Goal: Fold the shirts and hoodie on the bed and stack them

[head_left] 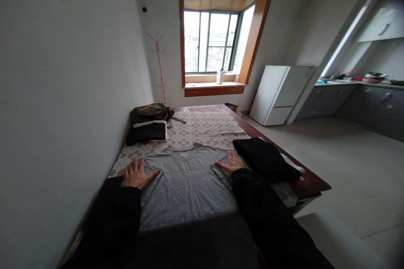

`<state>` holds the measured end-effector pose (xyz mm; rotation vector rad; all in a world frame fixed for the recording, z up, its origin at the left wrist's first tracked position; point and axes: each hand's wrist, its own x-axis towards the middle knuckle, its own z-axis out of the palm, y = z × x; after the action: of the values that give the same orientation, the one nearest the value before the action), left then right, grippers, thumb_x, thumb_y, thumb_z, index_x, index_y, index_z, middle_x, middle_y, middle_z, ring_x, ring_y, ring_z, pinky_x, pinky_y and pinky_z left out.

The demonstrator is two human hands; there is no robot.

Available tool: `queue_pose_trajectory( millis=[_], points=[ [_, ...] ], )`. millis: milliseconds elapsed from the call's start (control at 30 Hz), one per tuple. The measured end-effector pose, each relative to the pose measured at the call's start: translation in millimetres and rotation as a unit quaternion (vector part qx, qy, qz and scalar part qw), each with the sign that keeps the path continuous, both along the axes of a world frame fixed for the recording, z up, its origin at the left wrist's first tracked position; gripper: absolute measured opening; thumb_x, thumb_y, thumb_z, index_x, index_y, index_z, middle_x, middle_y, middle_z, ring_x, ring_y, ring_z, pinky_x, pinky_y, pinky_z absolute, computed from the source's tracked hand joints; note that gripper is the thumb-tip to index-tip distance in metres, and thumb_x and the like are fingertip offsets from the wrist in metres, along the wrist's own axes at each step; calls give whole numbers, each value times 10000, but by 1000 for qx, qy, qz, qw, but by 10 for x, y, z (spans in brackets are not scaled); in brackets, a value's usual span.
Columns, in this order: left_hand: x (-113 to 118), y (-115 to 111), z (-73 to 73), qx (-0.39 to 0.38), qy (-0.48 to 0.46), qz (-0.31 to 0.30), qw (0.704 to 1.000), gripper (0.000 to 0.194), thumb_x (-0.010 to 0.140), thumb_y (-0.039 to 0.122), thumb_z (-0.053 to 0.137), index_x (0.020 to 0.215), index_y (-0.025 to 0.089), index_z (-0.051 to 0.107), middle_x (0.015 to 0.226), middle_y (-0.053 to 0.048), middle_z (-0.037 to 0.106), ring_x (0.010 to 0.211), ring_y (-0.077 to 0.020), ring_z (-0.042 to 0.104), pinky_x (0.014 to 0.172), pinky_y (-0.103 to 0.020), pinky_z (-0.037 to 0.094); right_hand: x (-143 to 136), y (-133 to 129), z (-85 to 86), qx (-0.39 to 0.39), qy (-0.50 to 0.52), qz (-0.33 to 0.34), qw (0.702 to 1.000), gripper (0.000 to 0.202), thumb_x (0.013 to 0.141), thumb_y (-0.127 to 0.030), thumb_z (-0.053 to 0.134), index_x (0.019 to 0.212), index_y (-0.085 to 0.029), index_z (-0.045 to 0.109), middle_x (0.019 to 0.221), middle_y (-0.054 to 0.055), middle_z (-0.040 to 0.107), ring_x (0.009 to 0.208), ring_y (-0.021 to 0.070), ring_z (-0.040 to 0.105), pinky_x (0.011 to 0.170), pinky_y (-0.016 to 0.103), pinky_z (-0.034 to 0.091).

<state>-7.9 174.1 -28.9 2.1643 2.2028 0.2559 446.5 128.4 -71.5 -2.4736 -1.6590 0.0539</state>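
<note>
A grey T-shirt (183,189) lies spread face up, its collar pointing away from me and small lettering on its chest. My left hand (138,175) rests flat on its left sleeve, fingers spread. On the right sleeve, which looks folded inward, my right hand (231,162) lies with its fingers stretched out. Neither hand grips anything. Just right of my right hand sits a folded black garment (267,159) with something white under it. Dark shadow or dark cloth covers the shirt's lower part, so its hem cannot be made out.
A patterned cloth (205,125) covers the wooden table (311,183). At its far left are a dark green backpack (150,112) and a black-and-white folded stack (147,131). A wall runs along the left side. A white stool or seat (334,235) stands at the lower right.
</note>
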Motion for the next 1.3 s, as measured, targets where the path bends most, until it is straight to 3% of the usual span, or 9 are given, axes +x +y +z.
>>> queue_pose_trajectory(
  millis=[100, 267, 433, 633, 867, 933, 1067, 1167, 1300],
  points=[
    [13, -1, -33, 4, -1, 21, 1000, 1310, 717, 919, 381, 1591, -34, 173, 1668, -318, 166, 1554, -419, 180, 1247, -584, 83, 16, -37, -36, -40, 11, -13, 999, 1312, 767, -903, 405, 1597, 61, 85, 1690, 239, 121, 1578, 329, 82, 1264, 399, 93],
    [29, -4, -79, -5, -3, 43, 999, 1359, 699, 914, 385, 1548, -128, 186, 1649, -331, 220, 1541, -424, 218, 1259, -528, 144, -39, -43, 39, -69, 30, -32, 997, 1367, 730, -955, 340, 1596, 69, 81, 1699, 220, 64, 1583, 317, 0, 1272, 411, 23],
    [50, -15, -62, -7, 4, 56, 998, 1361, 695, 915, 389, 1541, -134, 198, 1644, -340, 224, 1540, -423, 221, 1258, -498, 165, -98, 3, 78, -81, 29, -49, 995, 1362, 725, -953, 348, 1603, 50, 67, 1700, 217, 22, 1578, 343, -45, 1259, 504, -50],
    [54, -7, -100, 18, 21, 56, 998, 1317, 718, 899, 396, 1532, -124, 241, 1625, -345, 274, 1526, -429, 254, 1240, -503, 201, -172, 35, -33, -31, -2, -53, 998, 1295, 792, -913, 315, 1591, 81, 92, 1692, 240, 83, 1580, 332, 16, 1270, 425, 22],
    [21, 5, -164, 14, 33, 49, 998, 1313, 731, 911, 369, 1544, -111, 237, 1636, -338, 251, 1536, -429, 229, 1249, -508, 173, -195, -2, -16, -9, -24, -19, 999, 1160, 855, -857, 318, 1611, 6, 152, 1701, 217, 96, 1577, 358, 37, 1269, 466, 38],
    [16, 3, -184, 23, 43, 21, 999, 1224, 787, 868, 355, 1547, -87, 268, 1642, -331, 243, 1542, -437, 208, 1247, -548, 155, -203, -5, 13, -3, -34, 64, 997, 1004, 908, -780, 319, 1632, -99, 178, 1721, 137, 69, 1583, 328, 11, 1271, 472, 29],
    [9, 14, -207, 19, 56, -132, 989, 832, 966, 628, 259, 1577, 68, 335, 1670, -192, 297, 1560, -353, 208, 1257, -530, 152, -219, -4, 52, -40, -21, 213, 976, 711, 998, -623, 229, 1624, -289, 252, 1724, -4, 140, 1586, 250, 74, 1275, 448, 75],
    [6, 47, -181, 2, 55, -207, 977, 647, 1005, 485, 261, 1589, 221, 352, 1678, -52, 329, 1561, -264, 231, 1264, -451, 177, -249, 14, 81, -62, -13, 207, 976, 681, 1006, -582, 231, 1619, -288, 266, 1713, 10, 196, 1581, 267, 109, 1269, 489, 99],
    [93, 133, -121, -19, 51, -231, 971, 618, 1009, 450, 261, 1594, 268, 337, 1678, -34, 332, 1558, -283, 238, 1253, -497, 187, -411, 122, 147, -58, -13, 194, 979, 678, 1004, -540, 275, 1604, -226, 301, 1705, 83, 216, 1571, 321, 131, 1250, 569, 98]
  ],
)
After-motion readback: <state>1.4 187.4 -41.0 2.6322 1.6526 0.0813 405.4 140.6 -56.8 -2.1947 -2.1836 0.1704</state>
